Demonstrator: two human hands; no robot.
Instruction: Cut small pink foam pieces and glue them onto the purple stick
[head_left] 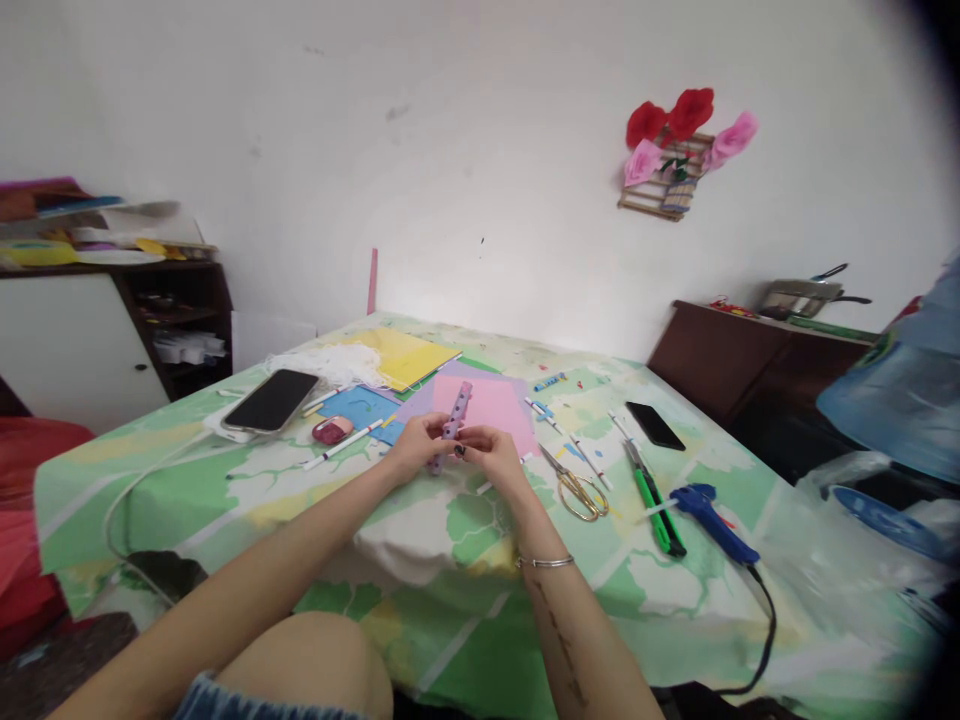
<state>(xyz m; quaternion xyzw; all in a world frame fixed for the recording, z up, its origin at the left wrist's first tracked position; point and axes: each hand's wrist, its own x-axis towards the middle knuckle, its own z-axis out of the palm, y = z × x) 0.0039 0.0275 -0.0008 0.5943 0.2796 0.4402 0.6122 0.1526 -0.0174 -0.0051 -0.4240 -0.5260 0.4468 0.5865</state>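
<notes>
A slim pinkish-purple paper tube with dark dots along it [459,405] is held upright at a slant between my hands, over the near edge of the paper sheets. My left hand [417,447] pinches it from the left, fingers closed around its lower half. From the right, my right hand [491,452] grips the same tube with thumb and fingertips. Behind it lies a pink paper sheet [491,400] on top of a lilac one. Gold-handled scissors [581,493] rest to the right of my right hand, and a white marker [343,446] lies left of my left hand.
On the right are a green box cutter [658,510], a blue glue gun [716,522] with its cord, and a black phone [655,425]. Another phone [271,400] lies at left near white string [330,362] and yellow sheets [409,355]. A patterned tablecloth [300,540] covers the table.
</notes>
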